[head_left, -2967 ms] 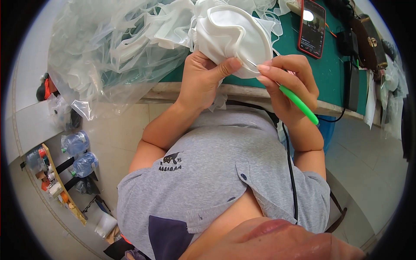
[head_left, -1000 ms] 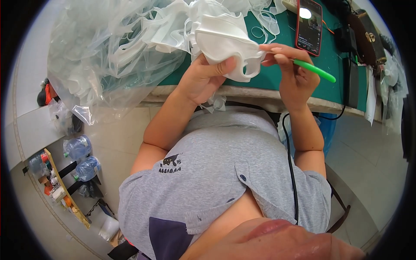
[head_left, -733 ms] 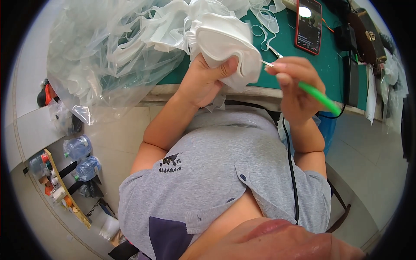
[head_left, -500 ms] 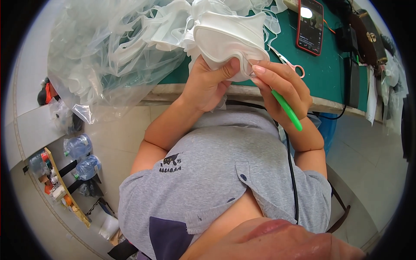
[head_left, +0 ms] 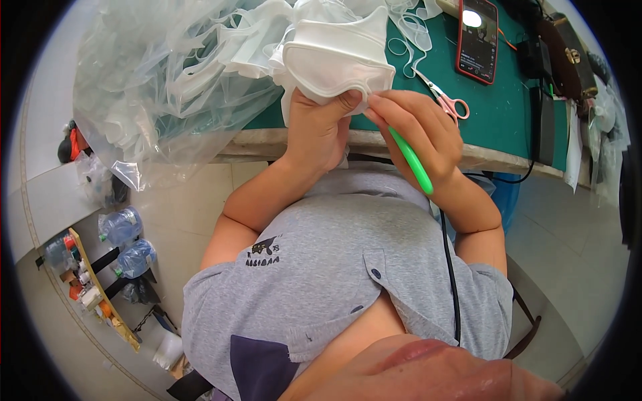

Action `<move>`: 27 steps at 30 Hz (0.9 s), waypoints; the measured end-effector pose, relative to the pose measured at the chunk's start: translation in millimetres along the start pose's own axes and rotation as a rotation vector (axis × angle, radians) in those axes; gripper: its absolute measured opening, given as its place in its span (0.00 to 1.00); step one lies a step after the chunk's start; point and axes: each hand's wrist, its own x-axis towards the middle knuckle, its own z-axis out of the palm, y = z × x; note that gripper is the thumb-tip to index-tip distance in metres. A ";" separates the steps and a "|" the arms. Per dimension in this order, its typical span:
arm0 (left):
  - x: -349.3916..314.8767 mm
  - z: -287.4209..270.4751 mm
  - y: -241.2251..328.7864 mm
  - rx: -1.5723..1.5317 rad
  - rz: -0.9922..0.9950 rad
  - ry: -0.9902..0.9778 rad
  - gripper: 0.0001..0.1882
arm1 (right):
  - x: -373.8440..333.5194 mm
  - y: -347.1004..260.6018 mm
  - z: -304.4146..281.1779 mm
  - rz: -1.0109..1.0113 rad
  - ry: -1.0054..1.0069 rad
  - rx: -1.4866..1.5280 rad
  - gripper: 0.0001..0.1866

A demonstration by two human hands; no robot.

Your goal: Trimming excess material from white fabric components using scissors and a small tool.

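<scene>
A white moulded face mask (head_left: 338, 57) is held up over the table's front edge. My left hand (head_left: 321, 130) grips its lower left edge, thumb on the near face and the other fingers behind it. My right hand (head_left: 421, 127) is closed around a slim tool with a bright green handle (head_left: 412, 160). The handle slants down toward me. Its working tip is hidden by my fingers, which meet the mask's lower right edge beside my left thumb, so I cannot tell what kind of tool it is.
A clear plastic bag (head_left: 180, 127) and piled white masks (head_left: 247, 50) cover the table's left. On the green tabletop (head_left: 495, 113) lie scissors (head_left: 441, 97) with pink handles, white loops (head_left: 411, 33) and a red-edged phone (head_left: 477, 43). A dark case (head_left: 568, 57) stands far right.
Both hands and the mask have shifted slightly left. The green handle now points more steeply and sits deeper in my right hand. More of the scissors and white loops shows.
</scene>
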 end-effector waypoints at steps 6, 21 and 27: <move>1.5 7.8 7.3 0.041 0.040 0.052 0.21 | -2.6 4.1 -13.3 -0.005 0.044 0.144 0.13; 6.1 -2.1 12.0 0.071 -0.132 -0.071 0.24 | 17.4 27.5 3.8 0.502 -0.024 0.582 0.17; 11.8 -8.7 15.0 0.016 -0.255 -0.089 0.25 | 15.1 30.2 9.9 0.535 0.028 0.453 0.15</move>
